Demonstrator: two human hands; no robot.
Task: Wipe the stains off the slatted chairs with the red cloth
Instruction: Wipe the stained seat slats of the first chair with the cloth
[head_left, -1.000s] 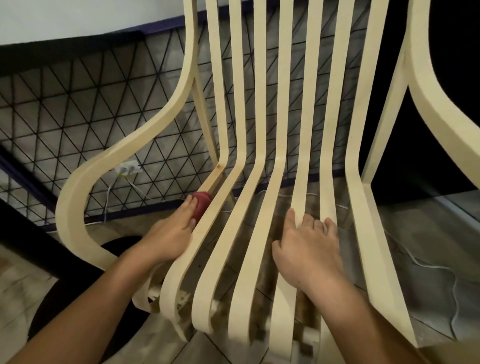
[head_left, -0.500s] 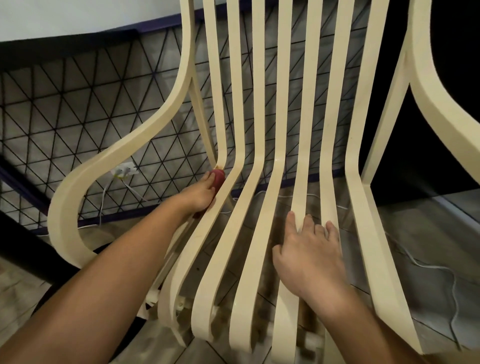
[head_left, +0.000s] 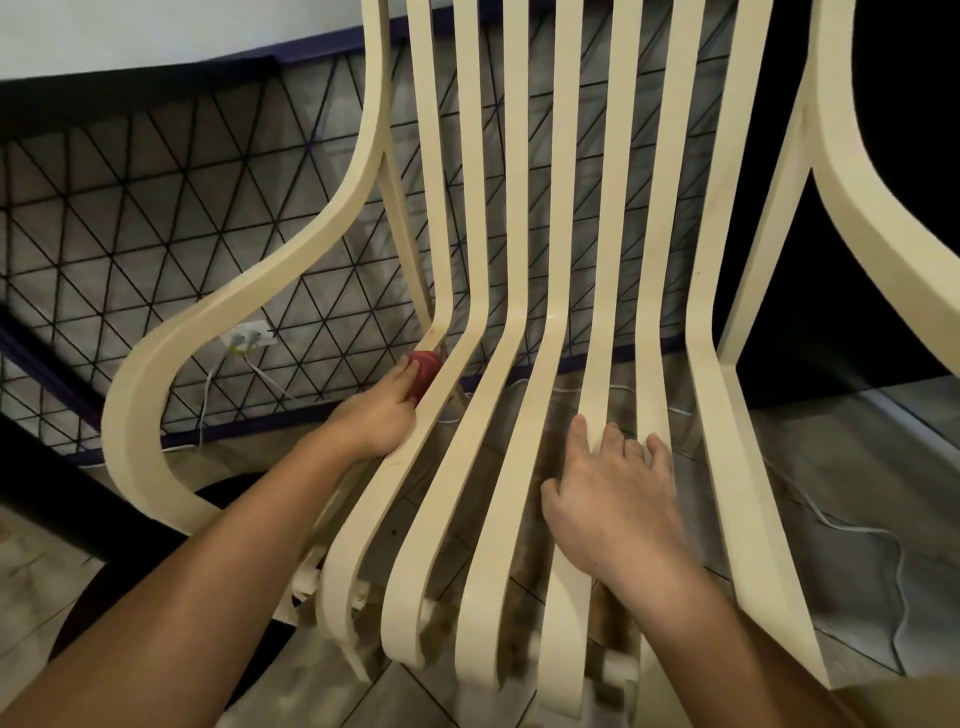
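Observation:
A cream slatted chair (head_left: 524, 364) fills the view, its long curved slats running from the backrest down to the seat front. My left hand (head_left: 376, 415) grips a bunched red cloth (head_left: 423, 371) and presses it against the leftmost seat slat, just below the bend where seat meets backrest. Most of the cloth is hidden behind my fingers and the slat. My right hand (head_left: 613, 499) rests on the middle slats of the seat, fingers spread and fairly straight, holding nothing.
A curved cream armrest (head_left: 171, 364) loops on the left, another armrest (head_left: 893, 218) on the right. Behind stands a black wire-mesh panel (head_left: 156, 218) with a white power strip (head_left: 249, 335) and cables. White cable (head_left: 857, 530) trails over the grey floor at right.
My left hand slid the red cloth up the left slat toward the bend, then back down slightly. My right hand stayed on the middle slats.

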